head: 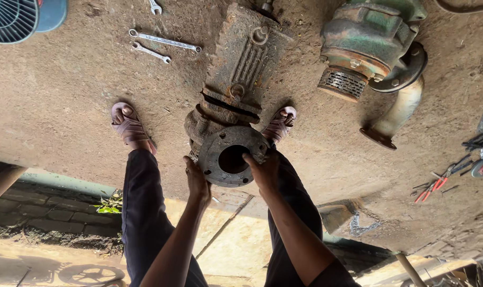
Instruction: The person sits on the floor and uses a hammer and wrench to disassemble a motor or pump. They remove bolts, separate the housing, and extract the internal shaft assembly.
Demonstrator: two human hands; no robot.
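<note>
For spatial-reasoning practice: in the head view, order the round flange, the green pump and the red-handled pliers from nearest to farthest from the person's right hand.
1. Round flange, touching the right hand.
2. Green pump, upper right.
3. Red-handled pliers, far right.

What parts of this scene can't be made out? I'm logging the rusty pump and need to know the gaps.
Head view:
- Underside of the rusty pump: hidden against the ground.
- Inside the round flange: the bore is dark.
- Left hand fingertips: tucked behind the flange rim.
- Fan: cut off by the top-left edge.
- Red-handled pliers: too small to tell details.
</note>
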